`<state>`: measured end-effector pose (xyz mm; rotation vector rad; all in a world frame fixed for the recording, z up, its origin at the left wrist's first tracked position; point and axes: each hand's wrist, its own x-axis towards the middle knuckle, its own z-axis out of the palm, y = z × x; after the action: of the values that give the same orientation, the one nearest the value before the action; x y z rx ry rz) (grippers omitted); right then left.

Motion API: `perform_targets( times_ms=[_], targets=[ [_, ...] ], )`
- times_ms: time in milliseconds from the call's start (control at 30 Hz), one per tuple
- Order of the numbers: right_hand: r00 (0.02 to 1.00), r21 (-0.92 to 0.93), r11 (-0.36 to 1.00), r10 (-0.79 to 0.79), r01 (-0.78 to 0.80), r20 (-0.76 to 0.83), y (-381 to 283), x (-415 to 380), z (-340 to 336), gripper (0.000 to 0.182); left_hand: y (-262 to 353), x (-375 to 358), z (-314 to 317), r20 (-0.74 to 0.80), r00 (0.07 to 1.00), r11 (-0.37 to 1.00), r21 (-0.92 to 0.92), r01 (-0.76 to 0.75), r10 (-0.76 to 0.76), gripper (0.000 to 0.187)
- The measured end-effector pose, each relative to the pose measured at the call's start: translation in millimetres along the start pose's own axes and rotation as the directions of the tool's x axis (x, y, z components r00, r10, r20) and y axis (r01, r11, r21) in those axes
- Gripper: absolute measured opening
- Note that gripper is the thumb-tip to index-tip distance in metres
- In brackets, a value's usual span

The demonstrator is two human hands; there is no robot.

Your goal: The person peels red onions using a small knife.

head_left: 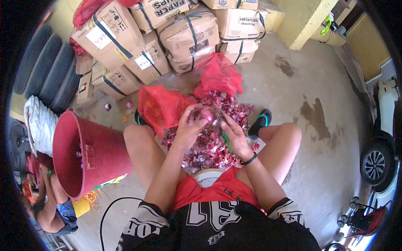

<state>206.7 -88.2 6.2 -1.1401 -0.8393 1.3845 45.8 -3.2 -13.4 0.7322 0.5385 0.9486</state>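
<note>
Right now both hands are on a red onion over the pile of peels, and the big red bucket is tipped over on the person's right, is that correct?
Not quite. The head view shows the red bucket tipped on the person's left, not right. Both the left hand and right hand are on the onion above the peels.

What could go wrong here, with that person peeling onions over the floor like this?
The right hand seems to hold a green-handled tool close to the left hand, both around one red onion; if it is a blade, a slip could nick the fingers. The pile of red skins lies between the feet and may be slippery on standing up. The red bucket leans tilted beside the knee, so it might tip or roll.
</note>
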Motion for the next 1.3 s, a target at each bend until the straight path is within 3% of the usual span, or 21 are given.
perform_targets(
  times_ms=[67, 167, 433, 667, 767, 867, 900, 1000, 1100, 1167, 1300],
  targets=[
    [1.000, -0.149, 0.988, -0.031, 0.031, 0.001, -1.2, -1.6, 1.2, 0.053, 0.9, -2.6, 0.3, 0.017, 1.000, 1.000, -0.021, -0.007, 0.008, 0.051],
    [0.998, -0.250, 0.968, -0.005, 0.020, 0.059, -8.0, -1.8, 1.1, 0.056, 0.8, -3.9, 1.5, 0.049, 0.998, 0.999, 0.026, -0.035, 0.033, 0.053],
    [0.982, -0.517, 0.835, -0.164, 0.187, 0.091, -20.6, -5.3, 2.7, 0.051, 0.5, -5.3, -3.2, 0.065, 0.997, 0.999, 0.035, -0.038, 0.036, 0.051],
    [0.981, -0.512, 0.837, -0.159, 0.193, 0.110, -10.4, -6.4, -7.1, 0.046, -1.7, -7.6, -10.1, 0.086, 0.992, 0.995, -0.039, 0.096, -0.093, 0.037],
    [0.952, -0.541, 0.786, -0.283, 0.299, 0.116, -0.9, -4.0, -9.4, 0.044, -3.5, -8.3, -10.1, 0.099, 0.984, 0.982, -0.104, 0.159, -0.149, 0.034],
    [0.957, -0.548, 0.790, -0.282, 0.275, 0.074, 1.9, -4.6, -8.7, 0.043, -4.4, -8.8, -9.7, 0.083, 0.984, 0.980, -0.107, 0.167, -0.159, 0.034],
    [0.967, -0.507, 0.828, -0.251, 0.241, 0.050, 3.8, -3.6, -9.3, 0.043, -5.1, -8.3, -9.5, 0.074, 0.985, 0.982, -0.098, 0.162, -0.155, 0.034],
    [0.986, -0.385, 0.910, -0.168, 0.156, 0.001, 7.9, -2.4, -10.6, 0.043, -13.2, -7.2, -3.7, 0.075, 0.988, 0.938, 0.312, -0.149, 0.132, 0.033],
    [0.997, -0.174, 0.981, -0.083, 0.081, -0.007, 4.1, -2.9, -9.4, 0.040, -3.0, -8.2, -4.9, 0.074, 0.993, 0.994, 0.050, 0.093, -0.096, 0.033],
    [0.999, 0.126, 0.992, 0.026, -0.028, 0.019, -0.1, -4.4, -9.9, 0.039, 3.4, -6.3, 2.0, 0.085, 0.990, 0.993, -0.027, 0.111, -0.109, 0.035],
    [0.998, 0.143, 0.989, 0.028, -0.036, 0.057, -2.4, -7.0, -7.7, 0.037, 1.1, -1.3, -2.4, 0.015, 0.990, 0.989, -0.055, 0.141, -0.140, 0.039]
  ],
)
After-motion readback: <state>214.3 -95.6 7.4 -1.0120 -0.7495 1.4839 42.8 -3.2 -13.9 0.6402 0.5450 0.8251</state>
